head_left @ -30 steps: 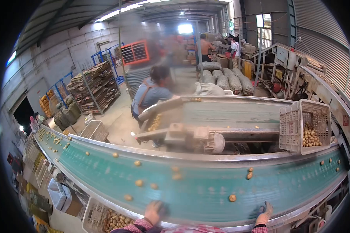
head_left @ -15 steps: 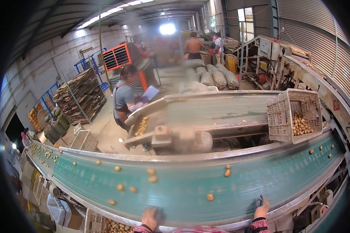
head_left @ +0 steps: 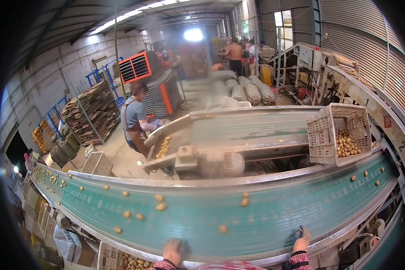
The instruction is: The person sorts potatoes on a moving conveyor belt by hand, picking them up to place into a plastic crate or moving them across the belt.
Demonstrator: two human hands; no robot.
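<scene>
Head view, bottom centre of the frame: the left hand [head_left: 173, 250] sits at the near edge of the green conveyor belt [head_left: 274, 216], blurred, so whether it grips anything I cannot tell. Lower right, the right hand [head_left: 302, 240] rests open-fingered on the belt's near rim, holding nothing. Round yellow-brown fruits dot the belt; the closest fruit [head_left: 222, 229] lies between the two hands, a little further up. Bottom left, a crate of fruit [head_left: 121, 261] stands below the belt. Upper right, a tilted basket [head_left: 328, 135] holds more. Left of centre, a co-worker [head_left: 134, 119] stands at a second belt.
</scene>
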